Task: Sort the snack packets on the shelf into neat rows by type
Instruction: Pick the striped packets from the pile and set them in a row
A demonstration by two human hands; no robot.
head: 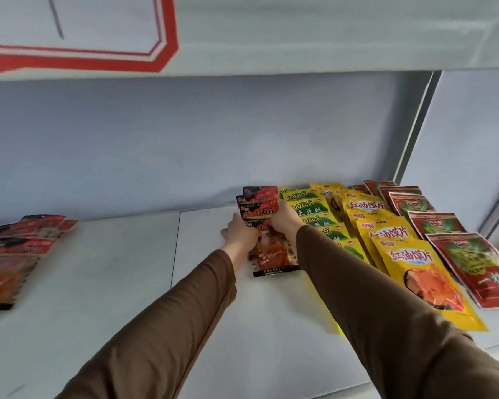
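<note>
Black packets (258,207): being held as a fanned stack at the back of the shelf (104,269), just left of the green row, over one more black packet (274,254) lying flat.
Left hand (239,233): gripping the stack's lower left edge, fingers curled round it.
Right hand (285,218): gripping the stack's right side, fingers wrapped behind, thumb in front.
Green row (314,214): lying overlapped front to back, touching the yellow row.
Yellow row (398,249): lying overlapped, nearest packet reaching the shelf's front.
Red row (455,243): running along the right end, overlapped likewise.
Left pile (20,249): sitting loose and skewed far to the left, well apart from the rows; seemingly the same black type.
Progress: looking well past halfway, with three rows laid out and a fourth being started.
Remaining: likely spreading the held stack into its row and bringing over the left pile.
</note>
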